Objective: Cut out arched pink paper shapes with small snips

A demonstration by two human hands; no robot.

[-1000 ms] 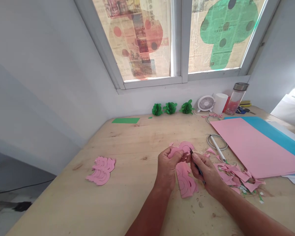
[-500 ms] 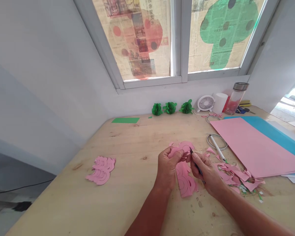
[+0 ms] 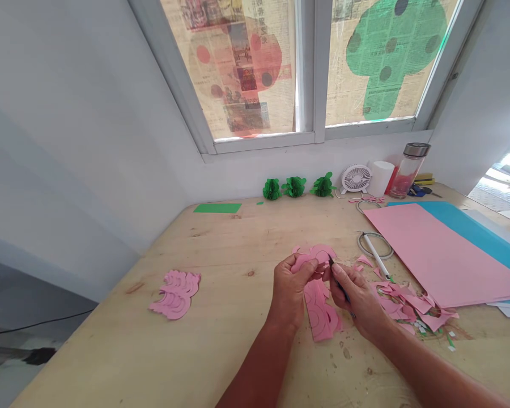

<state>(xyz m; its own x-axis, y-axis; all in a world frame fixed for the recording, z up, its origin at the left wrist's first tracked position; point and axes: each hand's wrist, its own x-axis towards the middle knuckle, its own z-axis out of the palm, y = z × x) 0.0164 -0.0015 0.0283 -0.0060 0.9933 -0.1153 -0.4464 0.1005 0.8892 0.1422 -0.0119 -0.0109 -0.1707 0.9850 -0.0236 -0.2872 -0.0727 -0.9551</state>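
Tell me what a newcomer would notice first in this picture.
Probably the green mushroom-like shape on the right window pane. Next, the large pink sheet on the right side of the table and three green paper ornaments below the window. Near the table's middle, the left hand holds pink paper and the right hand a dark tool.

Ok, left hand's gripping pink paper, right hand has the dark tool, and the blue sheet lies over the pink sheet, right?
One slip: the head view shows the pink sheet over the blue sheet. The left hand does grip pink paper, and the right hand has the dark tool.
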